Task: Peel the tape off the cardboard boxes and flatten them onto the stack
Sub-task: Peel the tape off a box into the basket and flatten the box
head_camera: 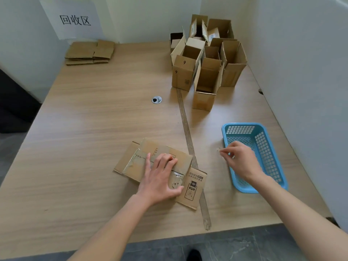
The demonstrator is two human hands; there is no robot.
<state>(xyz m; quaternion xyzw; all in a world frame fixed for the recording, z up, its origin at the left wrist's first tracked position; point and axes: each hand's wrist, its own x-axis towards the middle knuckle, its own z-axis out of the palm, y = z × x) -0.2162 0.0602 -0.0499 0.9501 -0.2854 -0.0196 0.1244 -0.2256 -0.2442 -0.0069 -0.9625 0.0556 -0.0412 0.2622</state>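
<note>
This looks like a plain office corner set aside for sorting recyclables. A wood-grain desk (84, 129) with a metal cable grommet (156, 99) stands against bare white walls (301, 53), and a paper sign (74, 19) hand-lettered "回收区" hangs above a stack of flattened cardboard (89, 52) at the far left. Open cardboard boxes (205, 63) crowd the far right corner, well beyond the fingers (165, 162), with a blue plastic basket (263, 140) just beside the right hand's fingertips. Grey tiled floor (235, 245) shows below the desk edge.
</note>
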